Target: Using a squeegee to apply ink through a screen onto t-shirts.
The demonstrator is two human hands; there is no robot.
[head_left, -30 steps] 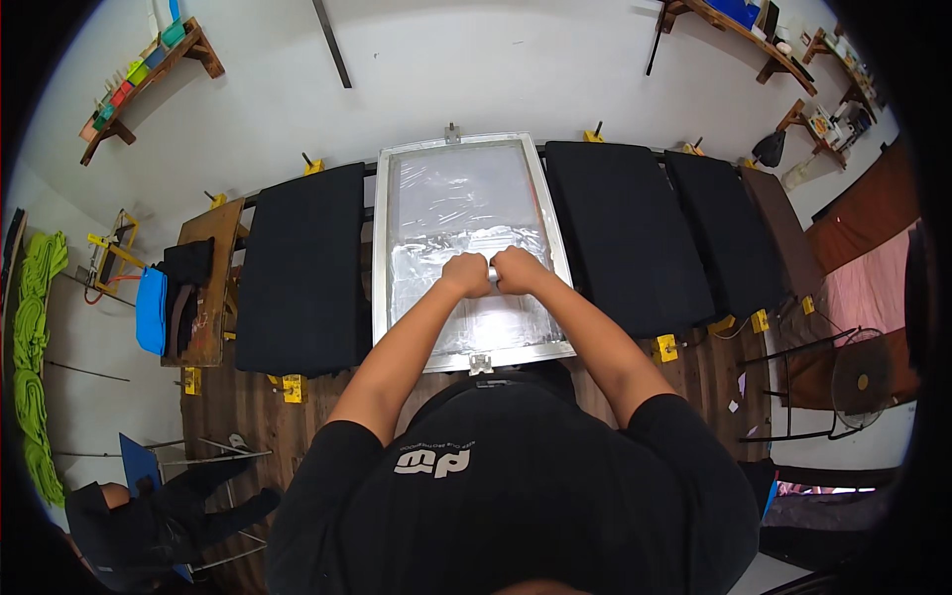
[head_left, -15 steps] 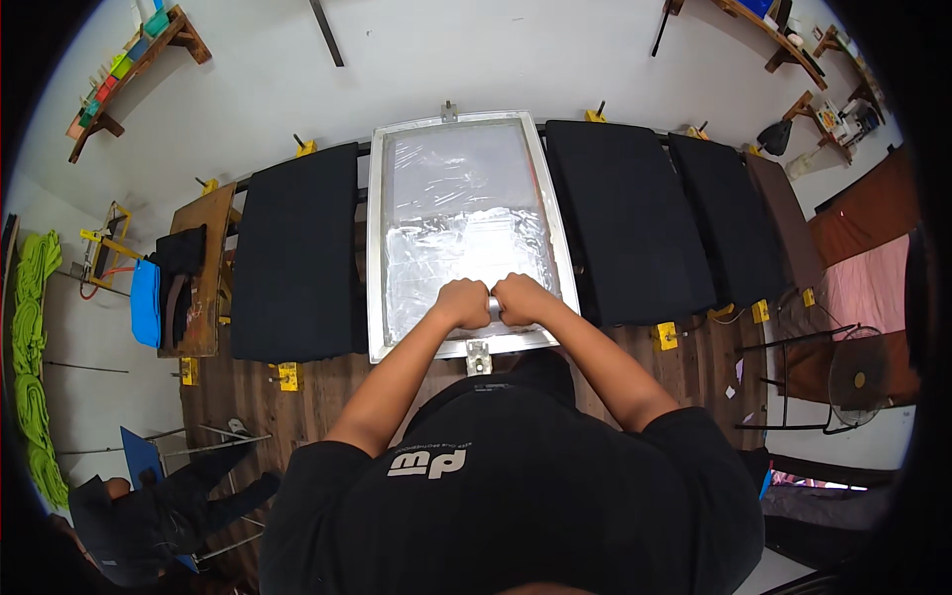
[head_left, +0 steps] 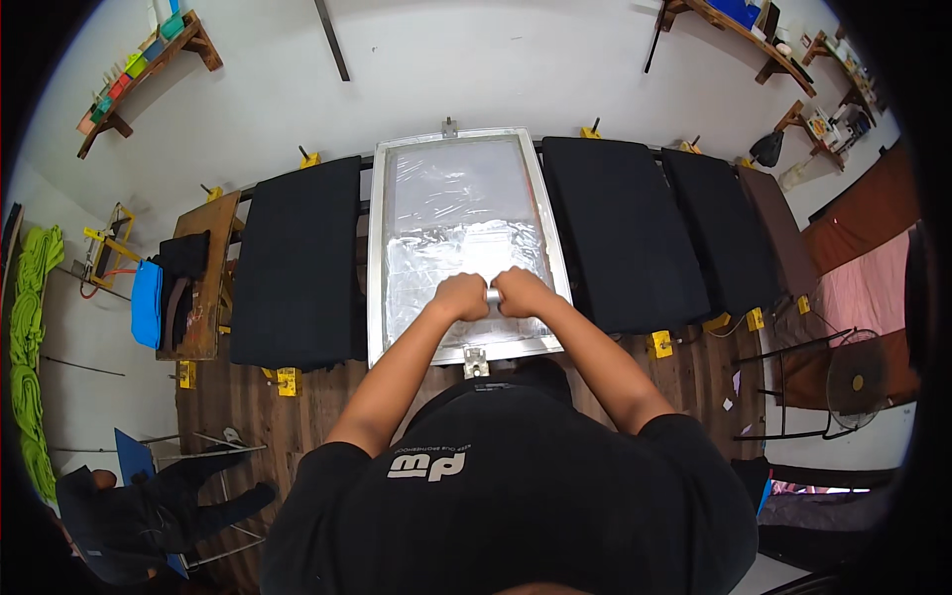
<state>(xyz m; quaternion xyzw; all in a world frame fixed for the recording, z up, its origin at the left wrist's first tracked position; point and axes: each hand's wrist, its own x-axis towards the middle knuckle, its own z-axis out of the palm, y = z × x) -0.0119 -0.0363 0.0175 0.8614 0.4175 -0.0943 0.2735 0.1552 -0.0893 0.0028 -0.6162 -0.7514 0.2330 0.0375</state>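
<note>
A silver-framed printing screen (head_left: 376, 228) lies lengthwise before me, its mesh partly covered by shiny clear film. Both fists are over its near half, side by side. My left hand (head_left: 462, 297) and my right hand (head_left: 523, 294) are closed around a squeegee (head_left: 493, 297); only a short silvery piece of its handle shows between them, and the blade is hidden. A metal hinge clamp (head_left: 476, 362) sits at the middle of the screen's near edge, just in front of my body. Another small clamp (head_left: 449, 127) is at the far edge.
Black fabric covers a board (head_left: 297, 268) on the left and boards (head_left: 625, 238) on the right. Yellow brackets (head_left: 287, 382) stick out below. A wooden board (head_left: 203, 288) holds dark and blue cloth. A fan (head_left: 857, 382) stands right; another person (head_left: 129, 521) is lower left.
The whole view has tilted slightly, so the screen and boards appear a little lower. My fists, still on the squeegee, are slightly farther from the screen's near edge.
</note>
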